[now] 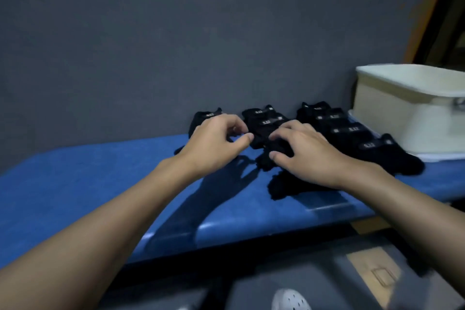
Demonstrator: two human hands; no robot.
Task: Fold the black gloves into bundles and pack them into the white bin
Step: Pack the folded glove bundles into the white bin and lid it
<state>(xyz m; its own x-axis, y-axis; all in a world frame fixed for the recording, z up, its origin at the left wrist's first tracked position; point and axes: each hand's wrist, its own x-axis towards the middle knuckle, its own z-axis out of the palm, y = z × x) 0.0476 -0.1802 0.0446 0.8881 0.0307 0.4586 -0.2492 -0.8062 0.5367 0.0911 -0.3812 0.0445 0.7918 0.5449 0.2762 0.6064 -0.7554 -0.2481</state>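
Black gloves [352,133] lie in 3 groups along the far edge of the blue padded worktop [88,178]. Each glove carries a small pale label, too blurred to read.

A grey wall [176,33] fills the view at 12 o'clock, and the far gloves sit right against its base.

The white bin [392,118] stands on the worktop at 3 o'clock from the gloves, just beside the right-hand group. Its inside is hidden from this angle.

Both bare forearms reach in from 6 o'clock. The right hand [309,158] lies on the middle glove [263,131] of the centre group. Its fingers are bent down onto the fabric and its thumb is tucked in from below, grasping a fold of the glove.

The left hand [216,145] hangs at 9 o'clock from that glove, with its fingers curled and its thumb pointing at the glove's edge. I cannot tell whether it pinches any fabric. Behind it, 1 glove [205,117] lies partly hidden.

A white perforated shoe [289,299] shows on the floor at 6 o'clock.
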